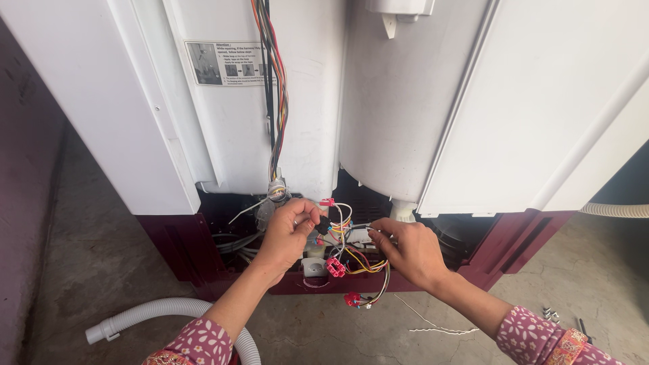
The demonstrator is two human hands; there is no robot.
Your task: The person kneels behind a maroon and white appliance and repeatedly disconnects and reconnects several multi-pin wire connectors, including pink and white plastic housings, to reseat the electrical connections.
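Observation:
My left hand [287,233] pinches a small black connector [323,224] at the end of the wires, just below the open back of a white washing machine [399,115]. My right hand [409,250] grips a bundle of thin coloured wires [351,257] beside a white connector block [362,235]. Red plugs [335,267] hang from the wire bundle between both hands. A thick multicoloured harness [276,88] runs down the machine's back panel to a taped joint [276,192] above my left hand.
The machine stands on a maroon base [514,236]. A grey corrugated drain hose [155,314] lies on the concrete floor at lower left, another hose [615,211] at right. Loose screws [549,313] and a white cable tie [439,330] lie on the floor.

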